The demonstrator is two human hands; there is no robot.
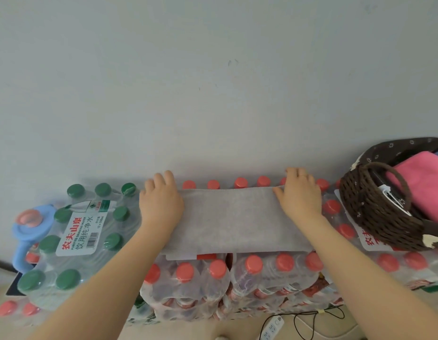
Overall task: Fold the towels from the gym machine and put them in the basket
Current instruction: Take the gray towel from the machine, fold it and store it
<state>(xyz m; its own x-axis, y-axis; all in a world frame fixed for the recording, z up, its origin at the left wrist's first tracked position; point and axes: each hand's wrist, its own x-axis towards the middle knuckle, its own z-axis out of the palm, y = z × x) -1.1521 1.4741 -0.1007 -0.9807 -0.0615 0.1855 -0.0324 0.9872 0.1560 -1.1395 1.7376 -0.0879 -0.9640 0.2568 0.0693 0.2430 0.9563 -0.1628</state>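
Two hands flat on grey towel (pixel 227 220), basket (pixel 375 212) right; bottle packs (pixel 237 278) beneath

A single head-worn wide-angle camera looks forward and steeply down from close range, both bare forearms reaching up into frame from the lower edge. The plain pale grey wall (pixel 213 82) fills the upper half, shrink-wrapped packs of red-capped bottles (pixel 252 273) cross the lower half, and lines bend towards the frame edges.
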